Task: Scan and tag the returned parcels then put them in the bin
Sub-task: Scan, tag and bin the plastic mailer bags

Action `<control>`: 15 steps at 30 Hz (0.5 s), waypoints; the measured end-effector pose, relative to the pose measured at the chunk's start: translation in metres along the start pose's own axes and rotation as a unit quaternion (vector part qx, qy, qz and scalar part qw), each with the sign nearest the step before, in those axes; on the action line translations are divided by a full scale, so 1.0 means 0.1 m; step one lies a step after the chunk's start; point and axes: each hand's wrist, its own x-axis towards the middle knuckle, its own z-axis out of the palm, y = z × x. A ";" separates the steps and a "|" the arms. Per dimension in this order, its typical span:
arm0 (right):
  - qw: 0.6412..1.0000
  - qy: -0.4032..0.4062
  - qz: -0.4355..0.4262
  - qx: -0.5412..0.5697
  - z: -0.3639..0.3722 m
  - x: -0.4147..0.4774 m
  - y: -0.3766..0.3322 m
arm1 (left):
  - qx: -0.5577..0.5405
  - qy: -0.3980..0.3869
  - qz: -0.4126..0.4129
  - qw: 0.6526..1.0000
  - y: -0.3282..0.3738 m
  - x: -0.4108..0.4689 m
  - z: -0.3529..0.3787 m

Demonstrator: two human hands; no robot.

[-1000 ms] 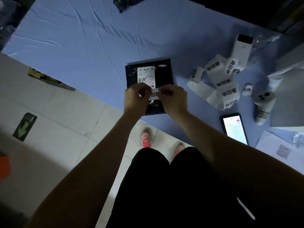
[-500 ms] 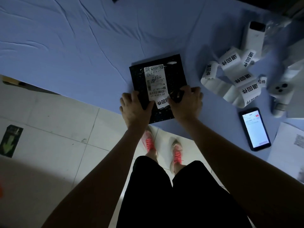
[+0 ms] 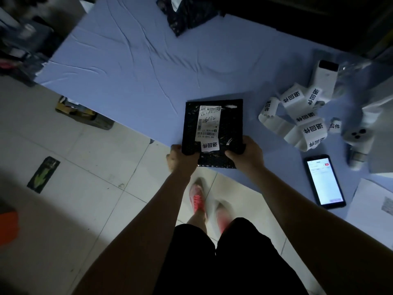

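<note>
Black parcel: a flat mailer of dark plastic at the near edge of the counter, which is covered in a creased pale blue cloth. I cannot tell whether the parcel lies flat on the cloth or is raised off it.
Shipping label: white and printed, stuck lengthwise on the parcel's upper face, left of its middle.
Return tag: a small white sticker with three black characters, on the parcel at the near end of the shipping label and overlapping it.
Left hand: grips the parcel's near left corner, with the fingers curled round the edge.
Right hand: grips the parcel's near right corner, curled round the black plastic.
Tag strip: a long curling white strip printed with the same characters, heaped loosely to the right of the parcel and apart from it.
Printer: a white box-shaped device, right of the parcel and further back, just past the tag strip.
White handheld device: shows three dark dots and lies right of the parcel, beyond the tag strip.
Phone: lies flat with its screen lit, right of the parcel and nearer the person.
Paper sheet: on the counter, right of the parcel and just past the phone.
Dark bag: crumpled, at the far side of the counter, well beyond the parcel.
Floor: pale tiles, with a green arrow sticker well left of the parcel.
Shoes: pink, on the tiles on the near side of the parcel; one is blurred.
</note>
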 end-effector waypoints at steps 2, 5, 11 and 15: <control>1.000 -0.008 -0.018 0.016 -0.02 -0.07 0.04 | -0.076 0.000 -0.021 0.997 -0.05 -0.08 -0.01; 0.998 -0.025 -0.054 0.022 -0.06 -0.12 0.01 | -0.112 -0.009 0.007 0.994 -0.10 -0.18 -0.14; 0.982 -0.052 -0.175 0.040 0.00 -0.26 -0.62 | -0.135 0.046 0.098 0.985 -0.04 -0.27 -0.89; 0.968 -0.064 -0.234 0.059 0.27 -0.29 -1.31 | -0.143 0.086 0.156 0.974 0.06 -0.12 -1.59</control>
